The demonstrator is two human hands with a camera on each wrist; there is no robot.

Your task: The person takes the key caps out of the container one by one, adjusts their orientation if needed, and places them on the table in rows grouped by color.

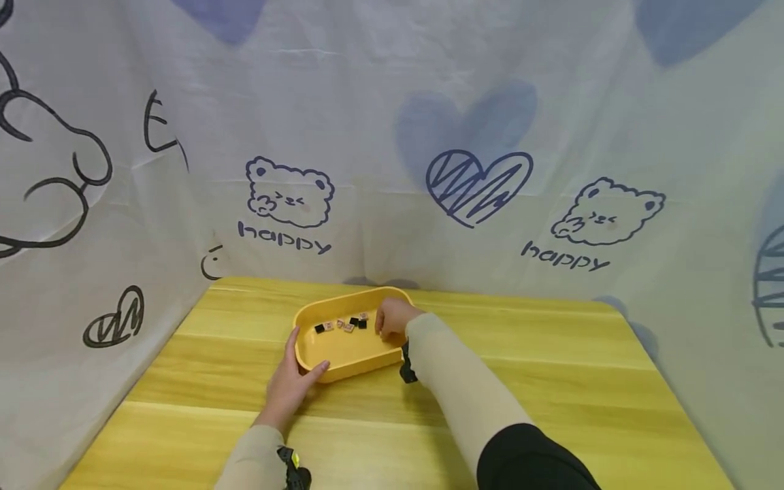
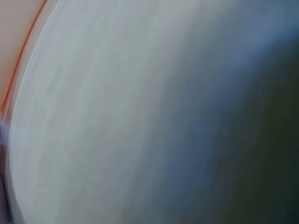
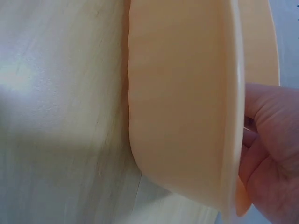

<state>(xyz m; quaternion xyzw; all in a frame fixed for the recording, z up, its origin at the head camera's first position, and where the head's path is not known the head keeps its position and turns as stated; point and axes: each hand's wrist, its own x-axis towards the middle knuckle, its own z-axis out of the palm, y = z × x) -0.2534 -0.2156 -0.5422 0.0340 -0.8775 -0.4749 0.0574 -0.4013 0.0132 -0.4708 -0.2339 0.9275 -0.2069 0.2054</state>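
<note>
A yellow plastic tray [image 1: 358, 355] with rounded corners sits on the table. My left hand [image 1: 289, 381] grips its left end, thumb at the near rim and fingers along the outer side. My right hand [image 1: 395, 318] reaches down inside the tray's right end with bent fingers; in the right wrist view its fingertips are hidden behind the tray wall, so I cannot tell whether they hold anything. Several small square pieces, some black [image 1: 319, 329] and some pale pinkish with markings [image 1: 348, 327], lie in a loose row to the left of the right hand.
The wood-grain table [image 1: 520, 367] ends at the back against a pale cloth [image 1: 380, 224] printed with hearts and bears. Dark wrist devices [image 1: 407, 364] sit on both sleeves. Only blurred pale and dark surfaces fill the left wrist view.
</note>
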